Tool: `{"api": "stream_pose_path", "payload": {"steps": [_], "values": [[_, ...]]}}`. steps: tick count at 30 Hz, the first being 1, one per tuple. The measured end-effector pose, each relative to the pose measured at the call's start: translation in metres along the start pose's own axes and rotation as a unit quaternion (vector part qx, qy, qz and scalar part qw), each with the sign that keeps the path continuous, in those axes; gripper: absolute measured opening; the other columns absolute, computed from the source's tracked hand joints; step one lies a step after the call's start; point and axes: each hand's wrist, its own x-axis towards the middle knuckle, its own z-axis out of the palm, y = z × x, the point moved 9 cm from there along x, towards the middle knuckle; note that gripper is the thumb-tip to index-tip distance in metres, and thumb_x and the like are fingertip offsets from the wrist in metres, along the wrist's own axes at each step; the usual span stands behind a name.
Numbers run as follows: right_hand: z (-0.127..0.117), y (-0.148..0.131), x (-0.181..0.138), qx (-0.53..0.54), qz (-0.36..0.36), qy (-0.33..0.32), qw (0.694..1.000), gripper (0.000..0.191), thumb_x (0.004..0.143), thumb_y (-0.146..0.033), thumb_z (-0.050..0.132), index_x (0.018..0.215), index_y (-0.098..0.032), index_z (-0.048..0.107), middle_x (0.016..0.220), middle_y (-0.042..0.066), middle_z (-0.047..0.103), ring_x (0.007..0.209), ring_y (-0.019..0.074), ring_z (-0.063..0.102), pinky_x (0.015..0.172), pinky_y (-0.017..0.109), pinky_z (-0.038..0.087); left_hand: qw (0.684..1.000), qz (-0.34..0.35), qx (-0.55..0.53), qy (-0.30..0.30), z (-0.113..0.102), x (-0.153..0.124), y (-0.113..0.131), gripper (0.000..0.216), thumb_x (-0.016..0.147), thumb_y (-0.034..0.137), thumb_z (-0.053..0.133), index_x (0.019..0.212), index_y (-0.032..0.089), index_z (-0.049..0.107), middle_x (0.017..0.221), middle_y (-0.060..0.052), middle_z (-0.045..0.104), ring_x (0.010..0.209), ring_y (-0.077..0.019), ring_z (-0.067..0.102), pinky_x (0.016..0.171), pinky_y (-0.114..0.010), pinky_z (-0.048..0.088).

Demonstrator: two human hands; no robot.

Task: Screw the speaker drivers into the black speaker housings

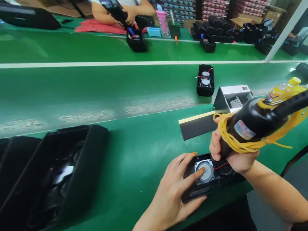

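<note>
My right hand (240, 160) is wrapped around a black electric screwdriver (250, 123) with yellow cord (227, 134) wound about its body. The tool points down over a black speaker housing (202, 191) lying on the green bench; its tip is hidden by my fingers. My left hand (172, 189) spans the left end of that housing, thumb on the near side and fingers at the far edge. Its index fingertip presses on a round silver speaker driver (204, 171) seated inside. A thin red wire (220, 166) runs from the driver toward a round mesh opening (226, 169).
Large black housings (96, 154) stand at the left. Beyond my hands are a dark strip with a yellow edge (197, 125), a metal-topped device (232, 89) and a yellow-capped bottle (294, 81). Another housing with two drivers (205, 89) sits on the belt. Opposite, a person (130, 12) handles a tool.
</note>
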Motion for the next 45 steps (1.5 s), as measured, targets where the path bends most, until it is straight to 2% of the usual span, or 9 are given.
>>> {"api": "stream_pose_path", "payload": {"steps": [5,11,16,24,28,33,37,45], "values": [[0.008,0.008,0.004,-0.012,-0.019,-0.022,1.000,0.078,0.085,-0.092,0.063,0.111,-0.019,0.066,0.062,-0.001,0.050,0.042,0.0141,0.042,0.038,0.025,0.036,1.000,-0.012,-0.008,-0.001,0.006,-0.005,-0.006,0.043,0.098,0.042,0.068,0.139,0.029,0.068,0.161,-0.015,0.049,0.142,-0.0388,0.051,0.110,-0.061,0.053],[0.013,0.009,0.006,-0.008,-0.042,-0.048,0.998,0.079,0.087,-0.092,0.063,0.123,-0.021,0.065,0.062,-0.002,0.053,0.043,0.0143,0.043,0.037,0.023,0.036,1.000,-0.004,0.012,-0.007,0.005,-0.004,-0.004,0.043,0.100,0.044,0.067,0.139,0.028,0.068,0.159,-0.017,0.050,0.142,-0.0384,0.051,0.111,-0.059,0.053],[0.011,0.013,0.004,-0.003,-0.042,-0.062,0.997,0.077,0.089,-0.092,0.061,0.125,-0.024,0.062,0.066,-0.003,0.054,0.043,0.0130,0.042,0.038,0.023,0.035,1.000,-0.005,0.008,-0.009,0.004,-0.001,-0.002,0.040,0.101,0.044,0.066,0.137,0.027,0.069,0.159,-0.016,0.050,0.141,-0.0383,0.051,0.110,-0.058,0.053],[0.010,0.018,0.005,-0.026,-0.053,-0.076,0.995,0.073,0.094,-0.092,0.054,0.106,-0.021,0.066,0.064,-0.001,0.054,0.044,0.0123,0.043,0.040,0.024,0.037,1.000,-0.009,0.006,-0.013,0.003,-0.001,-0.001,0.040,0.100,0.042,0.068,0.137,0.026,0.069,0.159,-0.017,0.050,0.141,-0.0401,0.051,0.109,-0.061,0.053],[0.010,0.021,0.005,-0.035,-0.062,-0.085,0.994,0.068,0.097,-0.087,0.055,0.088,-0.020,0.063,0.063,0.000,0.056,0.045,0.0120,0.046,0.042,0.024,0.037,1.000,0.002,0.013,-0.019,0.001,0.003,0.001,0.041,0.098,0.041,0.070,0.136,0.025,0.070,0.158,-0.019,0.050,0.139,-0.0404,0.053,0.107,-0.061,0.055],[0.006,0.037,0.001,-0.067,-0.040,-0.093,0.993,0.078,0.089,-0.098,0.050,0.080,-0.021,0.060,0.060,0.001,0.056,0.050,0.0153,0.053,0.048,0.027,0.045,1.000,0.007,0.011,-0.019,0.000,0.004,0.001,0.043,0.098,0.039,0.073,0.137,0.023,0.070,0.156,-0.019,0.052,0.138,-0.0400,0.055,0.107,-0.060,0.057],[0.003,0.048,0.000,-0.097,-0.024,-0.091,0.991,0.087,0.079,-0.107,0.048,0.074,-0.022,0.060,0.058,0.001,0.054,0.052,0.0167,0.055,0.050,0.028,0.047,1.000,0.010,0.005,-0.026,0.001,0.004,0.001,0.046,0.097,0.038,0.075,0.140,0.024,0.070,0.154,-0.019,0.054,0.137,-0.0397,0.056,0.106,-0.059,0.059],[0.005,0.049,0.000,-0.127,-0.010,-0.101,0.987,0.093,0.075,-0.113,0.033,0.068,-0.024,0.059,0.057,0.003,0.054,0.054,0.0184,0.059,0.054,0.031,0.053,1.000,0.005,-0.002,-0.023,-0.001,0.005,0.000,0.046,0.095,0.037,0.075,0.140,0.025,0.069,0.152,-0.018,0.055,0.136,-0.0386,0.055,0.104,-0.058,0.061]]}}
